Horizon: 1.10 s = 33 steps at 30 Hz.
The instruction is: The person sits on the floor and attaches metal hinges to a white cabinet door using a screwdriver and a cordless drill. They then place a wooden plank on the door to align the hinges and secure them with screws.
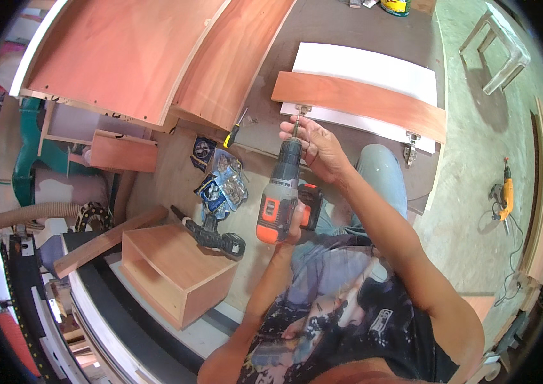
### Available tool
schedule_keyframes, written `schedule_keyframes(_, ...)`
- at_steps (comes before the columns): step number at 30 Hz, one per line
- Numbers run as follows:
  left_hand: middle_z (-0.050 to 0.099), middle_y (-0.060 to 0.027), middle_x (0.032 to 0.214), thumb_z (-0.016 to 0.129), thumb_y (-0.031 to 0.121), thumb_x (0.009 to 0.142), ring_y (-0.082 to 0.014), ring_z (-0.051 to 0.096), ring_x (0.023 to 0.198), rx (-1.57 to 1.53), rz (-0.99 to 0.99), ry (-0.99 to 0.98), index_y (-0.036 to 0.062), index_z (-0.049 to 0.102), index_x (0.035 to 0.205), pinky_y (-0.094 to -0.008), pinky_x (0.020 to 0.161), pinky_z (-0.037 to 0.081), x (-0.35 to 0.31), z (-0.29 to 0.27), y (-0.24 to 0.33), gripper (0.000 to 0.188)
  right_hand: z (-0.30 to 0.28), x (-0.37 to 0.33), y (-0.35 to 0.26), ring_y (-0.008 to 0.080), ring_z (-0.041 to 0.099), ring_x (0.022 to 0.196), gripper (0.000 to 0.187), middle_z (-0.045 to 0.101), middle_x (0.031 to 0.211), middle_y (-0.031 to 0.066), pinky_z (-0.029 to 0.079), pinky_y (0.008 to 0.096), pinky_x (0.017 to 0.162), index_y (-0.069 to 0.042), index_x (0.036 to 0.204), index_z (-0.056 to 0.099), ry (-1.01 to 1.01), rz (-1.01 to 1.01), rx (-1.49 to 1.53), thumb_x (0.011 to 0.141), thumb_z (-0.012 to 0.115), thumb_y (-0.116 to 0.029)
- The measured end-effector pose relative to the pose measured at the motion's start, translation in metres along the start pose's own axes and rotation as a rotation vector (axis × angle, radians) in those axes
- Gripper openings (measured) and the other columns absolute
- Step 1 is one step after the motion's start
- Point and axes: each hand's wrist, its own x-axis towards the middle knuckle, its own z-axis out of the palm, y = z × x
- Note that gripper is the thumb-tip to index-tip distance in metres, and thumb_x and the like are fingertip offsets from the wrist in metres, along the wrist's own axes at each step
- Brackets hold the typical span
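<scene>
In my left hand (295, 225) is the handle of an orange, grey and black cordless drill (279, 201), pointing away from me. My right hand (322, 150) closes its fingertips around the slim drill bit (295, 128) ahead of the chuck. The bit's tip is at a metal cabinet hinge (303, 110) on the near edge of a white panel (361, 59); any screw there is hidden by the fingers. A reddish wooden strip (354, 101) lies across the panel. Another hinge (410, 148) sits at the panel's right end.
Left of the drill lie a yellow-black screwdriver (233, 136), plastic packets of hardware (223, 182) and a second black drill (214, 238) on a wooden box (178, 265). Large wooden cabinets (124, 51) stand far left. A stool (500, 48) and a corded yellow tool (507, 195) are at right.
</scene>
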Motion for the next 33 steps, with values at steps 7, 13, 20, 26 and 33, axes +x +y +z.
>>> schedule_keyframes(7, 0.063, -0.0117, 0.093, 0.067, 0.017, 0.078, -0.0256, 0.06, 0.08, 0.343, 0.159, 0.165, -0.0008, 0.06, 0.103, -0.0398, 0.078, 0.049, 0.018, -0.013, -0.04, 0.032, 0.028, 0.007, 0.0, 0.0155, 0.066, 0.089, 0.059, 0.069, 0.095, 0.0092, 0.052, 0.0288, 0.079, -0.001, 0.11, 0.058, 0.048, 0.338, -0.173, 0.088, 0.065, -0.055)
schedule_keyframes(13, 0.051, -0.0171, 0.117, 0.073, 0.016, 0.073, -0.0324, 0.053, 0.102, 0.5, 0.386, 0.068, 0.002, 0.055, 0.115, -0.0422, 0.088, 0.044, 0.032, -0.004, -0.064, 0.048, 0.034, 0.021, 0.0, 0.0167, 0.065, 0.073, 0.037, 0.068, 0.079, 0.0114, 0.053, 0.0298, 0.066, -0.005, 0.088, 0.061, 0.114, 0.308, -0.281, 0.082, 0.076, -0.039)
schedule_keyframes(20, 0.05, -0.0173, 0.11, 0.07, 0.011, 0.075, -0.0313, 0.051, 0.095, 0.442, 0.379, 0.143, 0.0045, 0.057, 0.104, -0.0418, 0.082, 0.043, 0.044, 0.016, -0.05, 0.033, 0.027, 0.032, 0.004, 0.0182, 0.066, 0.075, 0.034, 0.068, 0.081, 0.0116, 0.055, 0.033, 0.068, -0.005, 0.084, 0.061, 0.144, 0.343, -0.228, 0.081, 0.077, -0.034)
schedule_keyframes(26, 0.055, -0.0172, 0.109, 0.074, 0.014, 0.074, -0.0323, 0.054, 0.102, 0.581, 0.254, 0.041, 0.0046, 0.057, 0.105, -0.0435, 0.085, 0.045, 0.05, 0.007, -0.054, 0.037, 0.017, 0.029, 0.008, 0.0202, 0.068, 0.08, 0.055, 0.069, 0.092, 0.0147, 0.055, 0.0312, 0.074, 0.001, 0.096, 0.065, 0.102, 0.311, -0.272, 0.08, 0.077, -0.05)
schedule_keyframes(33, 0.055, -0.0138, 0.113, 0.073, 0.013, 0.079, -0.025, 0.061, 0.099, 0.305, 0.461, 0.145, 0.007, 0.055, 0.12, -0.0356, 0.08, 0.052, 0.066, 0.013, -0.063, 0.045, 0.009, 0.021, 0.003, 0.0214, 0.063, 0.101, 0.046, 0.066, 0.108, 0.0144, 0.05, 0.0352, 0.091, -0.003, 0.099, 0.066, -0.015, 0.462, -0.361, 0.077, 0.078, -0.042)
